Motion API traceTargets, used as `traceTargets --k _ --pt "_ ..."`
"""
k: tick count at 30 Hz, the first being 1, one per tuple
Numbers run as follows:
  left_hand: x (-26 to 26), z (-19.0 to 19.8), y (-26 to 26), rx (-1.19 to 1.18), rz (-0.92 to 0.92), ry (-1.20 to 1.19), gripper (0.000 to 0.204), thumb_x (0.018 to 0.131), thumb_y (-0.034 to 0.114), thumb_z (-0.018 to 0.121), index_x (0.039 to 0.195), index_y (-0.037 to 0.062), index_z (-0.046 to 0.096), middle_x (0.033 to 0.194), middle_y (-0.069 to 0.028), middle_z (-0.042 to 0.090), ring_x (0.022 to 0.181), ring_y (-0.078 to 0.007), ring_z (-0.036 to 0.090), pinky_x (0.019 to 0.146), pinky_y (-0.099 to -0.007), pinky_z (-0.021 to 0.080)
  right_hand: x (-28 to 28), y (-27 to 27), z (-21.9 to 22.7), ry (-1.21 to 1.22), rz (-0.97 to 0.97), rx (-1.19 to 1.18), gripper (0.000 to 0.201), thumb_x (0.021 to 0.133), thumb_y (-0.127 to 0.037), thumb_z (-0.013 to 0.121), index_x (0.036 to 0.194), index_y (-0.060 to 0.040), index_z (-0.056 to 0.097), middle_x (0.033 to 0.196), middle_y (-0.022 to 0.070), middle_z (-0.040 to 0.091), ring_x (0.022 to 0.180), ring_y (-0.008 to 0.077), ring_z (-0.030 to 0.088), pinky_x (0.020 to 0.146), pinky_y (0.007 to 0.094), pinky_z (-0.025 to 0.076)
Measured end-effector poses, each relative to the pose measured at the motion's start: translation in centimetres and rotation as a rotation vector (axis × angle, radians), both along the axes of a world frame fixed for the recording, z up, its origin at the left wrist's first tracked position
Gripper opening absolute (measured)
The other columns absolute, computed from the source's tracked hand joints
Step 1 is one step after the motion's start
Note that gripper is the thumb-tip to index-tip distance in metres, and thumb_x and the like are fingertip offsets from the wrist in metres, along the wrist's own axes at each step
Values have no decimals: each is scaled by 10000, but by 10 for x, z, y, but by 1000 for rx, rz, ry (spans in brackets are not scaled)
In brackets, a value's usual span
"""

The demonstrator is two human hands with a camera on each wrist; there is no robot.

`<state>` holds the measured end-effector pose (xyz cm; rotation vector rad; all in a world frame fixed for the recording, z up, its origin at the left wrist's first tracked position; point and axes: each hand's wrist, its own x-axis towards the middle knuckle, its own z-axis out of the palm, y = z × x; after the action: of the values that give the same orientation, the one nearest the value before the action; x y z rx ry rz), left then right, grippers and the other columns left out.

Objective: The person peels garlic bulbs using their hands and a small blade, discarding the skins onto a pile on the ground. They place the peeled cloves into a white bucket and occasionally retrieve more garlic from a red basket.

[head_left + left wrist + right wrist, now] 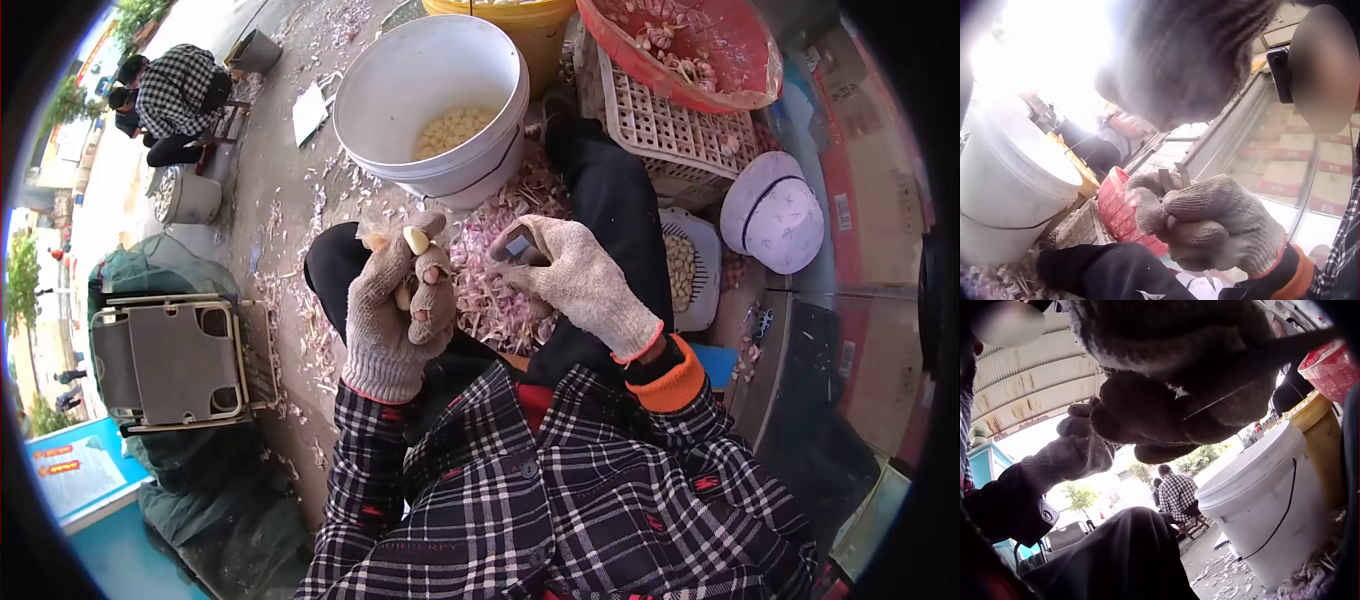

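My gloved left hand [395,305] pinches a pale garlic clove [416,240] between thumb and fingers, with a tuft of papery skin [376,234] beside the thumb. Bare fingertips poke through that glove. To its right, my gloved right hand [585,280] grips a small knife [518,246]; its thin dark blade [1260,362] shows in the right wrist view. A gap separates the two hands. Beyond them stands a white bucket [365,110] with peeled cloves [455,132] at its bottom. Purple-white garlic skins [490,285] lie heaped between my knees.
A red basket [690,90] of garlic bulbs sits on a white crate [650,125] at the right, near a yellow bucket [550,40]. A white basket [705,275] of cloves and a hat [775,215] are below. At left are a folding chair [180,360] and a seated person [180,100].
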<state>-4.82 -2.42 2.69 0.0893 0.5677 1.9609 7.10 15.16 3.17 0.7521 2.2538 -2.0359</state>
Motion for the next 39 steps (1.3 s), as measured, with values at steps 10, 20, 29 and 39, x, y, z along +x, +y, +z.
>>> traceTargets --k 10,20,29,39 --pt "17 5 14 -339 145 197 361 956 196 591 1213 -55 554 781 -73 620 462 -89 502 367 -187 389 -5 2 13 227 -78 -402 254 869 -193 753 1011 -1 667 779 41 684 709 31 589 602 201 481" --pt "21 -5 35 -339 -78 145 358 938 233 622 1157 -50 600 857 -86 665 613 -93 619 487 -157 475 8 0 -6 127 -296 -740 128 875 -139 686 888 -26 627 687 40 638 469 72 558 389 202 410" --pt "27 -25 38 -83 -14 -238 537 989 150 505 1400 -134 309 1385 -295 429 1273 -409 488 1084 -471 445 120 102 -27 221 -761 -302 108 864 -127 663 916 -33 651 726 4 597 482 20 456 396 159 280" --pt "39 -23 41 -65 32 -204 542 1030 228 433 1451 -75 276 1459 -260 378 1388 -382 356 1175 -519 293 124 92 -42 -114 -771 320 145 843 -151 700 916 -35 655 702 7 611 498 58 499 470 238 409"
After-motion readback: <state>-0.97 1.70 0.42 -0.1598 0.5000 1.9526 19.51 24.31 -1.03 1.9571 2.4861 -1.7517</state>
